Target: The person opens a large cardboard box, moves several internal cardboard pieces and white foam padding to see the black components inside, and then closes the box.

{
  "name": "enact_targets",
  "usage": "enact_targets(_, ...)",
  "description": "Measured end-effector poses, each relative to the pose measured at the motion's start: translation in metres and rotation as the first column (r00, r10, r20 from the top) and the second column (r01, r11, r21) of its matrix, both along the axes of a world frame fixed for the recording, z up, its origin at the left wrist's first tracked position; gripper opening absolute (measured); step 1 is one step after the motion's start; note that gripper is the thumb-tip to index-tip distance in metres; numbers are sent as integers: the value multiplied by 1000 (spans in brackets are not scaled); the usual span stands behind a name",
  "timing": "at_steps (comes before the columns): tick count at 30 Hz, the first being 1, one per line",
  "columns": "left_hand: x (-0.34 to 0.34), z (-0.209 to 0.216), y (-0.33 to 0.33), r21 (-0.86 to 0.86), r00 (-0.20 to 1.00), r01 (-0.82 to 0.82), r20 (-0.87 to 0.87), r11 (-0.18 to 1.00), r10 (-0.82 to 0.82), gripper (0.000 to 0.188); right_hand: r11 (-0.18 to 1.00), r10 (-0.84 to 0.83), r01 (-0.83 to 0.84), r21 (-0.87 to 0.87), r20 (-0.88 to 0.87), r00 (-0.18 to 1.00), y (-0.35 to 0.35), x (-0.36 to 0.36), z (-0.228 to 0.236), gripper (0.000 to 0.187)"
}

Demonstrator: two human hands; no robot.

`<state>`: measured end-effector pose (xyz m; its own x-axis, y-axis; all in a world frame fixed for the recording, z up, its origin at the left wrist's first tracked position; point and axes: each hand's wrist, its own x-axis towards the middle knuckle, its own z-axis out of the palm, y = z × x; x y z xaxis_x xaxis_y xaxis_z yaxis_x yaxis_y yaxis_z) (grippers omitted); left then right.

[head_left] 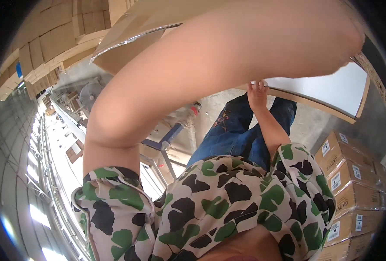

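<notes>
Stretching the left arm (171, 82) across a white panel (327, 89).
In the head view, the panel lies beyond the jeans (223, 137); the right hand (257, 96) touches its near edge, grasp unclear; the left hand (346, 43), upper right, hides its fingers, grip unknowable.

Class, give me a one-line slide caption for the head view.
Left arm bent across the view, right hand at the edge of a white panel, brown cartons stacked at right.

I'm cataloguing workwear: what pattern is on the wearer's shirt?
The shirt has green and black leaf-like shapes on pale beige; best in the head view.
</notes>
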<state>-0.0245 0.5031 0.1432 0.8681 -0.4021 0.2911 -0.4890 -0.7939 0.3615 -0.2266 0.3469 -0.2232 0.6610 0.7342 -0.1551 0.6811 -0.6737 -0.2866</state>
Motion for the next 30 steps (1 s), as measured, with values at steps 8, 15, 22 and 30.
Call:
enact_targets(8,5,4,4,37,995,-38,-89,999,41,24,975,221,-223,11,-186,957,-17,10,-4,19)
enact_targets(15,17,5,-3,43,991,-14,-133,999,19,28,986,166,-166,20,-258,952,32,23,-24,25)
enact_targets(22,4,0,-7,91,978,-31,-201,995,49,33,878,-33,209,431,-379,925,27,55,-33,52)
enact_targets(30,-26,-26,-33,11,986,-147,-74,989,147,47,837,-174,375,398,-457,872,-30,111,29,64)
